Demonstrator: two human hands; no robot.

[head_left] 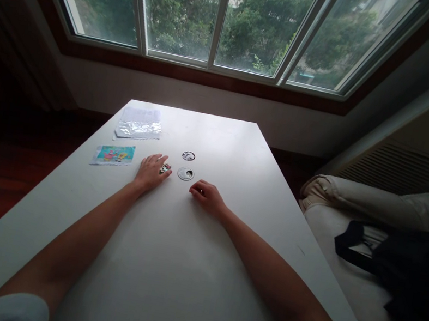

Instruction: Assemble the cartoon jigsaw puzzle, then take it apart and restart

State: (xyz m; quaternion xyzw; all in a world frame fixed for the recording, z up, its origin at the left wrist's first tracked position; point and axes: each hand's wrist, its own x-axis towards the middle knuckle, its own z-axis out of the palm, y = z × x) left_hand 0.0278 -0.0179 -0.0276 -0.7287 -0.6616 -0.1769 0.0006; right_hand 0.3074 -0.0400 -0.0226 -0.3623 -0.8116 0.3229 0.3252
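My left hand [150,172] rests on the white table with its fingers spread, beside a small heap of tiny multicoloured pieces [165,169]. Part of that heap is hidden by the thumb and fingers. Just right of the heap lies a round grey-and-white disc [182,173] with a dark round spot in it. A second round piece [188,156], patterned dark and light, is behind it. My right hand [207,196] is close to the disc's right side, its fingers curled together; whatever they hold, if anything, is hidden.
A colourful cartoon picture sheet [116,155] lies left of my left hand. Farther back are papers and a shiny clear plastic bag [140,125]. The white table [185,277] narrows toward the window [255,24]. On the right, a dark cloth bag [407,266] sits on a beige sofa [323,224].
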